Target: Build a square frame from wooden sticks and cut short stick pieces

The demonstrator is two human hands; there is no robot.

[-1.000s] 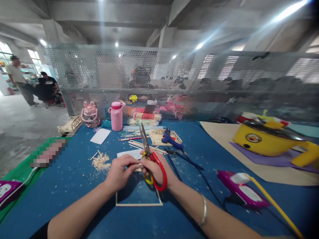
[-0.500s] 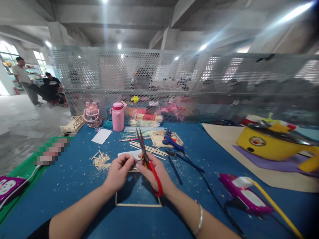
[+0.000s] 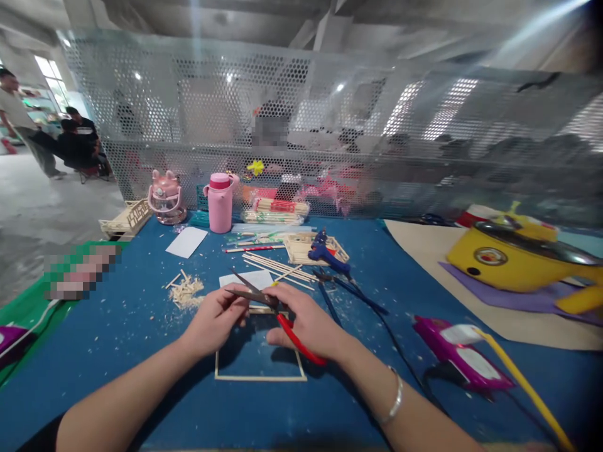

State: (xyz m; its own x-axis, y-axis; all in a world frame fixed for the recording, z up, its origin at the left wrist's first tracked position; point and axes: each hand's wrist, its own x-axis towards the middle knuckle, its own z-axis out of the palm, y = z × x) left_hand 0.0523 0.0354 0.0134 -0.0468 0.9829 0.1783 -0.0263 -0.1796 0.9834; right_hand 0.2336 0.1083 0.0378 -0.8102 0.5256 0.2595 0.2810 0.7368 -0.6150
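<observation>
The scissors (image 3: pixel 266 300) differ in attitude from half a second earlier: the blades then point up and away from the person, and now lie across to the left, tips beside the left hand's fingers. The blades stand apart in a narrow V. The view has also tipped downward, so the table's contents sit higher in the picture.

The right hand (image 3: pixel 306 317) holds the scissors, fingers bent over the far side near the pivot, thumb stretched out apart from them. The left hand (image 3: pixel 214 320) is curled, thumb and fingers drawn together behind the blades; whether it pinches anything cannot be told, since the fingertips are partly covered. In the earlier frame a small pale piece shows there.

The table (image 3: pixel 155 383) has a smooth blue surface, flecked with pale chips. A loose heap of wood offcuts (image 3: pixel 186 292) lies left of the hands, short and splintery. Slender straight wooden sticks (image 3: pixel 268 265) lie beyond the hands, near a blue glue gun (image 3: pixel 325 249) and dark-handled pliers (image 3: pixel 325 276). A flat white paper (image 3: pixel 249 280) lies just beyond the fingers.

The scissors have dark grey metal blades, long and tapering, and a glossy red handle loop on the near side; a little yellow shows at the far side. Flat on the table below the hands is a wooden frame (image 3: pixel 261 378) of thin, pale, squared strips; its near edge is straight, its far part is largely hidden.
</observation>
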